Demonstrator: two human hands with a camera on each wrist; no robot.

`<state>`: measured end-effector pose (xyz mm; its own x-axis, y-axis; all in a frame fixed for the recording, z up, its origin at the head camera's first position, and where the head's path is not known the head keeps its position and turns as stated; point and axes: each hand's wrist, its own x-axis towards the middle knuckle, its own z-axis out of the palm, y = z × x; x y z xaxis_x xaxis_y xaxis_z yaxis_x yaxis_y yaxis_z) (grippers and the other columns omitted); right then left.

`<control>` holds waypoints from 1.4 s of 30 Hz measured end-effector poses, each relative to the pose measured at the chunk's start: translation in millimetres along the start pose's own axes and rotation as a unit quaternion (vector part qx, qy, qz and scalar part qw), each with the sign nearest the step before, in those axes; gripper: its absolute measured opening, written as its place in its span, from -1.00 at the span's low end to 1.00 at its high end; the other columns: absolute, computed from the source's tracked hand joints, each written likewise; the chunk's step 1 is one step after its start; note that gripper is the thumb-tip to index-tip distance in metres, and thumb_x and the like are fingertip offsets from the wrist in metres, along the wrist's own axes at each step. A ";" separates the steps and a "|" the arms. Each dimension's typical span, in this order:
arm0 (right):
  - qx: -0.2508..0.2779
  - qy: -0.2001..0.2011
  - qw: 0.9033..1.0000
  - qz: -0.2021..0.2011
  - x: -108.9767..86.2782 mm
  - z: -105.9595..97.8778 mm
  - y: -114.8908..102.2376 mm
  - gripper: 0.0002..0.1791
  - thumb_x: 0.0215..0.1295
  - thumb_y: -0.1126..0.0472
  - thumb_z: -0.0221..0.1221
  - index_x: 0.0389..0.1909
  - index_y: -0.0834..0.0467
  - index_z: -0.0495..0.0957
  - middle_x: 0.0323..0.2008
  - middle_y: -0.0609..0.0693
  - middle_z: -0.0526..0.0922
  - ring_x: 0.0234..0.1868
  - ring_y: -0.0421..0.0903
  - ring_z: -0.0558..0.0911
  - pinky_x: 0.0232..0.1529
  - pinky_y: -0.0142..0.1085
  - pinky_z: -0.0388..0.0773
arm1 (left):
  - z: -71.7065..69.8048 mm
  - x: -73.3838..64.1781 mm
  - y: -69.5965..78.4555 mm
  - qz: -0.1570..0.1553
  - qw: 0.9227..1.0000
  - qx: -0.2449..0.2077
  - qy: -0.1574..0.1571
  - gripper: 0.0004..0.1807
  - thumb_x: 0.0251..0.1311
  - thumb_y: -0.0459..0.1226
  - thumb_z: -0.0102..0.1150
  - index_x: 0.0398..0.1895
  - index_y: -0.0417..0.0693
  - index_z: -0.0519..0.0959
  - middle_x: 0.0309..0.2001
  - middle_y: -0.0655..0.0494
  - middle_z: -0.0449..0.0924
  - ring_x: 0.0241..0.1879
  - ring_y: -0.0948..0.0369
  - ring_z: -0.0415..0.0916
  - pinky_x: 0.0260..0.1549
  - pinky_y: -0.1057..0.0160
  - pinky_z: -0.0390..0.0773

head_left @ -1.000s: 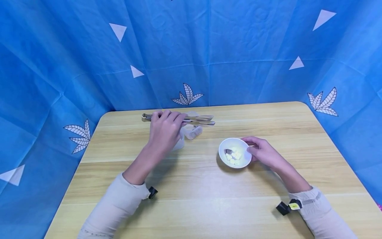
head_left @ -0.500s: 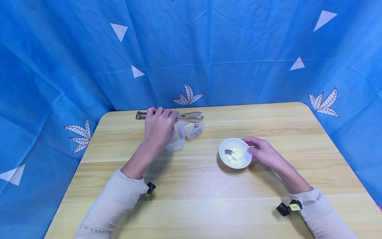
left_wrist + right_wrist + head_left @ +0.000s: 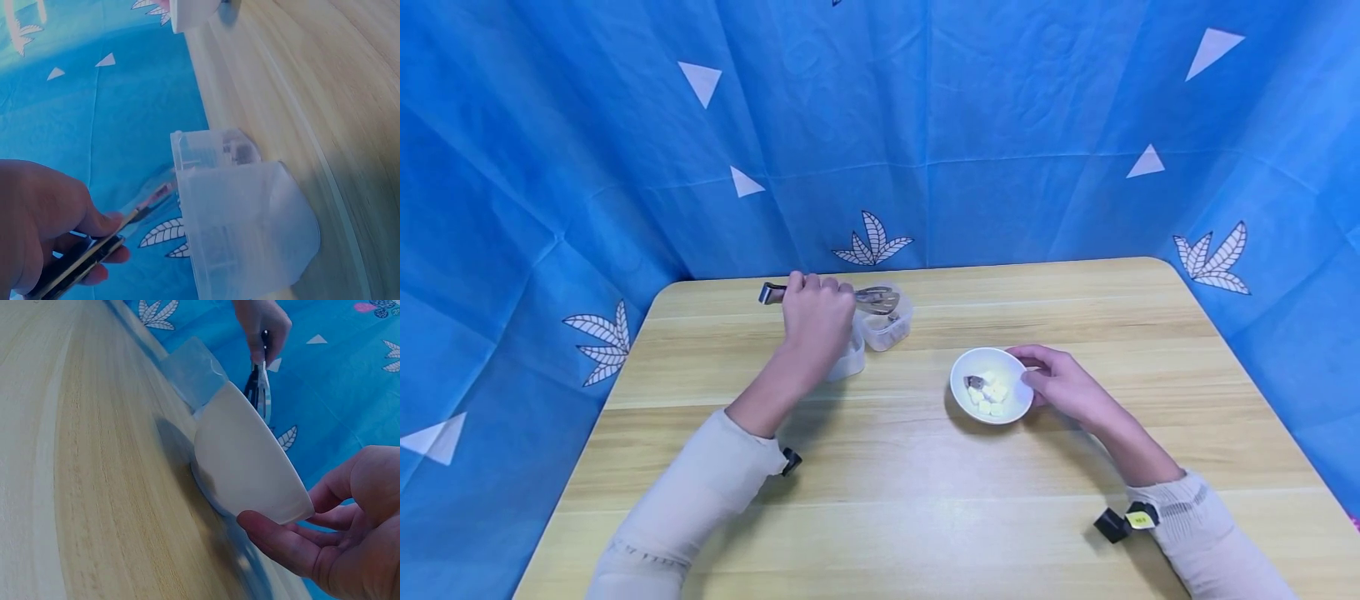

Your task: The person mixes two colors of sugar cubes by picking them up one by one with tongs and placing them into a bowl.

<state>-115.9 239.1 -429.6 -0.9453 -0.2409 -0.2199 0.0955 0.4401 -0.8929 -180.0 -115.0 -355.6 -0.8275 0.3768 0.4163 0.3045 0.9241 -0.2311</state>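
Note:
My left hand [image 3: 820, 321] grips a pair of metal tongs [image 3: 877, 301], held roughly level. Their tips are over the mouth of the farther clear plastic container [image 3: 889, 337], which has something small and dark inside. Partly behind the left wrist stands a second clear container [image 3: 250, 231], beside the first. My right hand [image 3: 1062, 383] pinches the right side of a white bowl [image 3: 244, 456], thumb on one side and fingers on the other. Several white pieces [image 3: 989, 393] and one brownish piece [image 3: 974, 381] lie in the bowl.
A wooden table [image 3: 910, 500] carries everything. Blue cloth [image 3: 985, 125] with white triangles and leaf prints hangs behind and at both sides. Small black devices [image 3: 1112, 525] are strapped at the wrists.
My left hand first shifted left with the tongs, then came back a little to the right, and the tongs' tips dipped toward the farther container. The right hand and bowl stayed in place.

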 end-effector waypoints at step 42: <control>0.005 -0.009 1.000 0.011 -0.5 -0.9 -4.2 -0.46 0.48 0.37 0.02 0.44 0.38 0.33 0.24 0.43 0.53 -0.11 -0.05 0.64 -0.25 -0.25 0.73 | 7.1 18.3 51.1 -0.046 0.980 0.126 -0.150 -0.80 0.33 -0.20 0.21 -0.45 0.00 0.70 -0.50 0.02 0.66 -0.45 0.10 0.48 -0.23 0.09 0.38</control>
<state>-116.1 238.1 -425.4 -0.9375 -0.2465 -0.2456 0.1191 0.4360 -0.8920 -182.9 -61.3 -366.0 -0.9588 0.2219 0.1775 0.1272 0.8937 -0.4302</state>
